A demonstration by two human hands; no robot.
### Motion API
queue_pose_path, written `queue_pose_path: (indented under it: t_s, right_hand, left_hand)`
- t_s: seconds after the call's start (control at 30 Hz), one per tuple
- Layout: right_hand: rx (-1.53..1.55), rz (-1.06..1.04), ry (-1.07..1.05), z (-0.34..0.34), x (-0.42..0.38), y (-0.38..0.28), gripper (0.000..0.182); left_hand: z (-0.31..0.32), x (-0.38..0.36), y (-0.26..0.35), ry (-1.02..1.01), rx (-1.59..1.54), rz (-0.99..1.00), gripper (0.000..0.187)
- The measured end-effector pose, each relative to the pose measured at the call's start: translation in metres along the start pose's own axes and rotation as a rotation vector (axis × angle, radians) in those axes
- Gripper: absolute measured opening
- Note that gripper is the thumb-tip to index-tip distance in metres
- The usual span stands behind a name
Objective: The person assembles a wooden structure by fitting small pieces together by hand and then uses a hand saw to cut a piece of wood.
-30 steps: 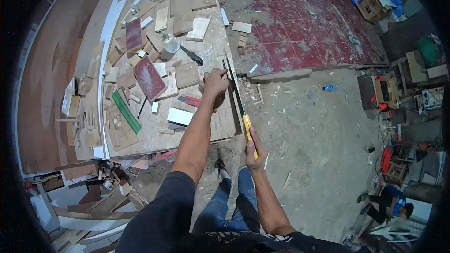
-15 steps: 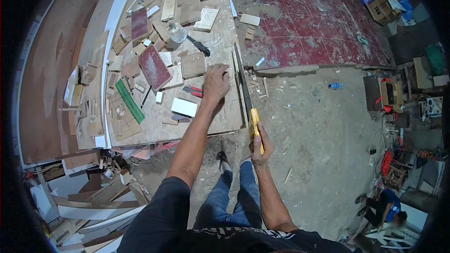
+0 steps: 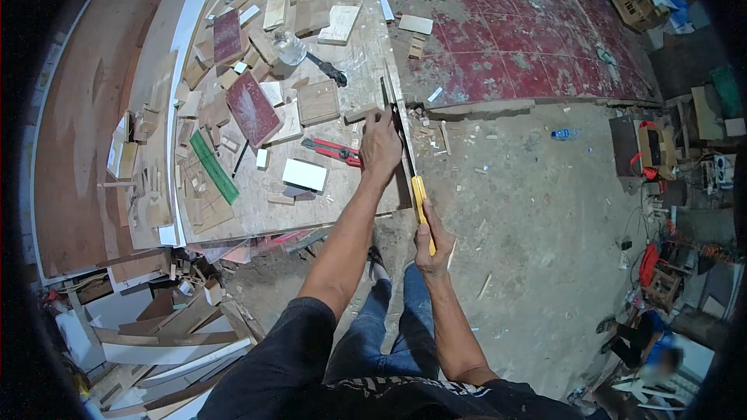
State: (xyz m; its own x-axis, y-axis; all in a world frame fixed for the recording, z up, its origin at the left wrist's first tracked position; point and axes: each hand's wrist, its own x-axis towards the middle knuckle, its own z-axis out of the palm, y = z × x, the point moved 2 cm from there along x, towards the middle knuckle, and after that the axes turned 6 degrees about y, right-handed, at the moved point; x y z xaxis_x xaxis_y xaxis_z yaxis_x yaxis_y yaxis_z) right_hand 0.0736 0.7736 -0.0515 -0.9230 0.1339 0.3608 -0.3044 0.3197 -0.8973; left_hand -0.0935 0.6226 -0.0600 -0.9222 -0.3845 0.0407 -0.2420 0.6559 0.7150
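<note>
My right hand (image 3: 434,245) is wrapped round the yellow handle of a handsaw (image 3: 419,196). Its dark blade runs away from me along the right edge of the wooden workbench (image 3: 350,206), passing close to my left hand (image 3: 381,148). That hand is over the bench near the edge, its bent fingers closed at the end of a small pale wood block (image 3: 360,113); the grip is partly hidden. Beside the left wrist lies a red-and-black utility knife (image 3: 331,150). A square wood block (image 3: 317,103) and a white block (image 3: 304,176) lie to its left.
Maroon boards (image 3: 254,109), a green strip (image 3: 214,167), a clear plastic container (image 3: 289,48) and a dark tool (image 3: 327,68) crowd the bench. A red panel (image 3: 513,47) lies beyond. Offcuts (image 3: 167,334) pile at lower left. Another person (image 3: 650,342) sits at lower right.
My left hand has shifted right, towards the saw blade, exposing more of the utility knife and the small wood block. The saw stays in my right hand, its blade slightly shifted.
</note>
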Motion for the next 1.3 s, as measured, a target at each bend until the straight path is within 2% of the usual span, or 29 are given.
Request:
queue_pose_path:
  t_s: [0.1,0.27,0.37,0.5,0.57,0.6,0.67,0.7,0.77,0.87,1.03,1.1,1.13,1.3]
  right_hand:
    - [0.055,0.118,-0.030,-0.003,0.001,-0.004,0.039]
    - [0.057,0.157,-0.033,-0.002,-0.002,-0.002,0.039]
    - [0.043,0.155,-0.024,-0.001,-0.005,0.001,0.039]
    - [0.028,0.150,-0.031,0.000,-0.002,-0.006,0.039]
    - [0.033,0.265,-0.051,-0.002,-0.003,-0.008,0.039]
    - [0.032,0.261,-0.051,-0.001,-0.002,-0.008,0.039]
    - [0.002,0.106,-0.023,0.002,-0.002,-0.008,0.039]
    - [0.003,0.108,-0.021,0.005,-0.002,-0.004,0.039]
    - [-0.031,-0.030,0.055,0.006,-0.002,0.003,0.041]
    - [-0.002,0.081,-0.002,-0.001,-0.002,0.000,0.040]
    - [0.003,0.057,0.013,0.005,-0.006,0.004,0.041]
    - [-0.008,0.032,0.029,0.005,-0.009,0.001,0.042]
    - [-0.013,0.056,0.000,0.004,-0.009,0.000,0.041]
    - [-0.036,0.053,0.015,0.008,-0.012,-0.009,0.042]
  left_hand:
    - [0.013,-0.002,-0.016,0.051,-0.111,0.098,0.045]
    - [0.006,0.004,-0.032,-0.137,-0.200,0.128,0.053]
    - [0.010,0.008,-0.043,-0.164,-0.223,0.207,0.055]
    - [0.009,0.013,-0.045,-0.216,-0.237,0.182,0.058]
    - [0.015,0.015,-0.054,-0.221,-0.272,0.233,0.058]
    - [0.009,0.015,-0.050,-0.219,-0.275,0.234,0.058]
    - [-0.001,0.015,-0.046,-0.278,-0.264,0.282,0.057]
    - [-0.002,0.015,-0.047,-0.281,-0.263,0.282,0.057]
    - [-0.003,0.016,-0.048,-0.257,-0.229,0.338,0.057]
    - [-0.013,0.016,-0.036,-0.307,-0.274,0.260,0.058]
    - [-0.003,0.015,-0.031,-0.208,-0.320,0.205,0.053]
    - [0.001,0.009,-0.025,-0.126,-0.164,-0.062,0.047]
    - [0.008,0.011,-0.028,-0.067,-0.176,-0.041,0.040]
    - [0.010,0.013,-0.029,-0.090,-0.180,-0.089,0.038]
